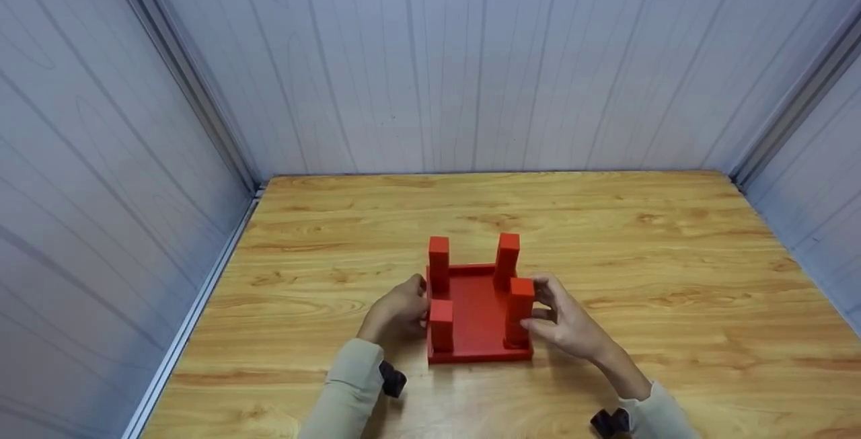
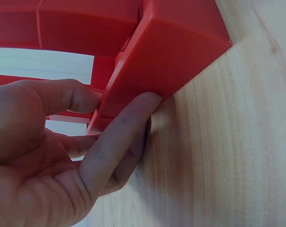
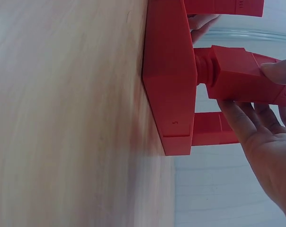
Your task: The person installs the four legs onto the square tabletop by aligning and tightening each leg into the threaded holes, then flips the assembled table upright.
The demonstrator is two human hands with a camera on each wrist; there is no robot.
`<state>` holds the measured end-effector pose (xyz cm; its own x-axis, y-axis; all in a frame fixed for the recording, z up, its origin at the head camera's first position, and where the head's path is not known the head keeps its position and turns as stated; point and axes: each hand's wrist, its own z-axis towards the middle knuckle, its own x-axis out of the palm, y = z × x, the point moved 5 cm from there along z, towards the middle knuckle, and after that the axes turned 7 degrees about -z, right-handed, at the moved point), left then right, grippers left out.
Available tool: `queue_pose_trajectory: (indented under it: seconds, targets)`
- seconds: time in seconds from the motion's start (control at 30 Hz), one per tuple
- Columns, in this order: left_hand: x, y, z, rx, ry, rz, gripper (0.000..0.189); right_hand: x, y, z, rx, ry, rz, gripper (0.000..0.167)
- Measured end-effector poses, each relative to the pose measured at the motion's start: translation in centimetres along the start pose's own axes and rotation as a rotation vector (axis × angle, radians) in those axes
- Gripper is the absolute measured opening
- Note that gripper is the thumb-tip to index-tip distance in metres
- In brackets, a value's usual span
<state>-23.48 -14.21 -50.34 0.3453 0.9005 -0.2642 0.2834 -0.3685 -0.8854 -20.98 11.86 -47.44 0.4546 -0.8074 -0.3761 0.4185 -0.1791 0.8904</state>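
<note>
A shallow red square base [image 1: 478, 314] lies on the table with a raised rim and a red post standing at each corner. At the left rim my left hand [image 1: 400, 306] grips the base, thumb near the rim and fingers against the outer wall [image 2: 181, 42]. My right hand [image 1: 568, 325] pinches the near-right red post [image 1: 520, 298] between thumb and fingers. In the right wrist view, a ridged round neck [image 3: 205, 67] shows between that post and the base, so a gap separates the post's square part from the rim. The other posts look seated at their corners.
The wood-grain table [image 1: 323, 224] extends around the base. A pale panel wall [image 1: 444, 69] rises behind it, with more panels at left and right. A black wrist camera [image 1: 392, 379] sits at the left sleeve, another [image 1: 610, 422] at the right.
</note>
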Motion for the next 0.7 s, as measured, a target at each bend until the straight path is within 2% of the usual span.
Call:
queue_pose_trajectory:
  seconds: [0.17, 0.3, 0.4, 0.7]
  targets:
    - [0.05, -0.02, -0.08, -0.007, 0.004, -0.026, 0.027, -0.38, 0.08, -0.23, 0.008, 0.007, -0.052, 0.052]
    - [0.06, 0.12, -0.04, -0.013, 0.001, -0.052, 0.028, -0.23, 0.23, -0.45, -0.008, 0.044, -0.097, 0.049]
    - [0.07, 0.11, 0.02, -0.011, -0.008, -0.037, 0.028, 0.03, 0.35, -0.51, -0.021, 0.066, -0.136, 0.047]
    - [0.26, -0.01, -0.18, -0.025, -0.006, -0.114, 0.023, 0.26, 0.72, -0.35, 0.029, 0.065, -0.239, 0.053]
